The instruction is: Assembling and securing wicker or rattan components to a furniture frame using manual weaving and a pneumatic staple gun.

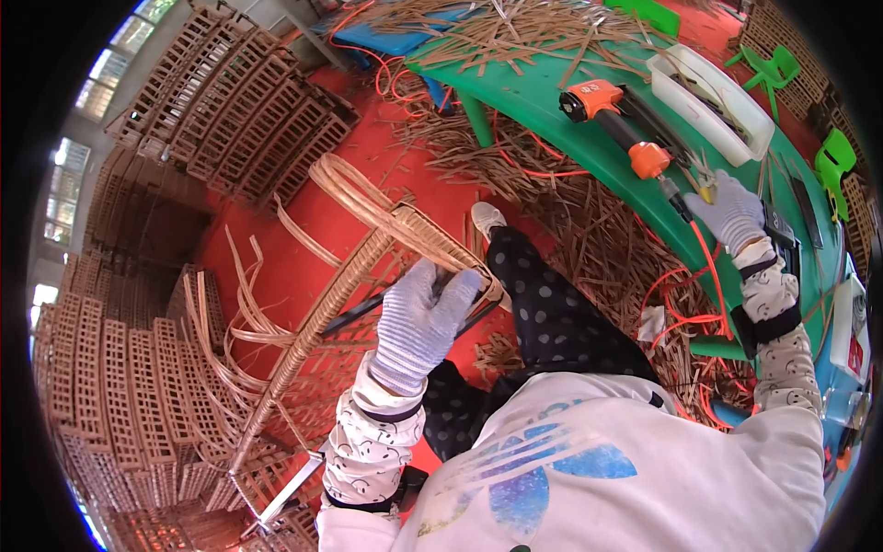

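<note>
My left hand (414,322), in a grey-white knit glove, is closed on the near end of a woven rattan frame (317,327), just below a bundle of bent rattan strips (368,204). Loose strip ends (248,322) curl out from the frame's left side. Over the green table, my right hand (731,212), gloved alike, has its fingers around the yellow handle of a pair of pliers (706,190); their jaws point away from me. Beside them lies an orange and black air stapler (621,124) joined to an orange hose (708,262). The palm side of both hands is hidden.
The green table (543,101) bears loose brown strips (524,37) and a white tray (713,101). Cut strips (589,248) and hose loops litter the red floor. Stacks of woven lattice panels (235,106) stand at the left. Green chairs (832,170) are at the far right.
</note>
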A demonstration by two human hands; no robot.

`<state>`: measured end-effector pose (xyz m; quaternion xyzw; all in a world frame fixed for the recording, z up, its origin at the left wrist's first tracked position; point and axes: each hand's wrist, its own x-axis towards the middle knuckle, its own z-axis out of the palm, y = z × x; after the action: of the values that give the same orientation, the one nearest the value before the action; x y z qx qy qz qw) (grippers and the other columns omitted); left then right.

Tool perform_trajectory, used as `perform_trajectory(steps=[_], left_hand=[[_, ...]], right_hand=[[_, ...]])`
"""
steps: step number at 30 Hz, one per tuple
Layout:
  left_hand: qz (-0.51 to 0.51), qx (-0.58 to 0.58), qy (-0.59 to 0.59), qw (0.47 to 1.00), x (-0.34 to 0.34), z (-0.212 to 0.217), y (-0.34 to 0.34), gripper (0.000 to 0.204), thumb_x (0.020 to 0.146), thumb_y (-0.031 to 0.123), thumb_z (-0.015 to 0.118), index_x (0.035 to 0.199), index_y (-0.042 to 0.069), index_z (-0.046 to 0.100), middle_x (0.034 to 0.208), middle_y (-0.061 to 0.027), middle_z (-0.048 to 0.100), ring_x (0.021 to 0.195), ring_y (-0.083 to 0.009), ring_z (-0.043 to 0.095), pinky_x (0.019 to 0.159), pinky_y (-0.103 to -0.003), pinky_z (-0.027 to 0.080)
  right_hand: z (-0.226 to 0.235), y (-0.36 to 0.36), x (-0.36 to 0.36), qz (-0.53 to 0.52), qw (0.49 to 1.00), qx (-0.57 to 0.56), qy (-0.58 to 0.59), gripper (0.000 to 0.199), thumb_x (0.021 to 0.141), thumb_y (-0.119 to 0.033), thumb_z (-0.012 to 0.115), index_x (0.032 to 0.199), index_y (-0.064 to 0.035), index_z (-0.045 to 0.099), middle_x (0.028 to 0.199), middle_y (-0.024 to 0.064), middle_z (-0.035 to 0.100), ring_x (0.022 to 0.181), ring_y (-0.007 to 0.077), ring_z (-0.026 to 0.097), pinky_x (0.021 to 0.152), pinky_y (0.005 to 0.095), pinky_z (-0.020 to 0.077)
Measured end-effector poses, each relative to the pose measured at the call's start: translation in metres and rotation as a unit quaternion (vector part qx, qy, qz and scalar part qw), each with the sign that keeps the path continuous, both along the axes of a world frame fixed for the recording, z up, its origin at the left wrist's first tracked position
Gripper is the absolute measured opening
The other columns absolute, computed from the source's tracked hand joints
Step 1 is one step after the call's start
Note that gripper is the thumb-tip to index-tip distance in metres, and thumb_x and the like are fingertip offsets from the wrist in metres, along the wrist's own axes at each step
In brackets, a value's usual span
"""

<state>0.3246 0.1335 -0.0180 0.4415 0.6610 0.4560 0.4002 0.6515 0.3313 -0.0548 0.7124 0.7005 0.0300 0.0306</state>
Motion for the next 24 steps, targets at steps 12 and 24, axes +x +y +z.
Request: perform_trajectory(steps=[12,24], left_hand=[[0.0,0.029,0.198,0.98,-0.002,-0.001,-0.002,0.022,0.081,0.02,0.064,0.079,0.0,0.056,0.059,-0.0023,0.051,0.055,-0.0068,0.044,0.051,-0.025,0.04],[0.239,0.041,0.046,0.969,-0.103,0.032,0.022,0.028,0.082,0.023,0.06,0.096,0.0,0.056,0.069,-0.0048,0.058,0.059,-0.0094,0.054,0.051,-0.023,0.045]], right_hand=[[-0.012,-0.032,-0.113,0.44,0.785,0.072,0.429,0.027,0.075,-0.018,0.063,0.099,-0.0068,0.057,0.095,0.0133,0.06,0.085,0.0298,0.059,0.073,0.0363,0.0483],[0.001,-0.09,-0.194,0.485,0.652,-0.216,0.542,0.053,0.074,-0.018,0.068,0.12,-0.0056,0.045,0.098,0.0134,0.061,0.085,0.0218,0.063,0.072,0.0318,0.049]])
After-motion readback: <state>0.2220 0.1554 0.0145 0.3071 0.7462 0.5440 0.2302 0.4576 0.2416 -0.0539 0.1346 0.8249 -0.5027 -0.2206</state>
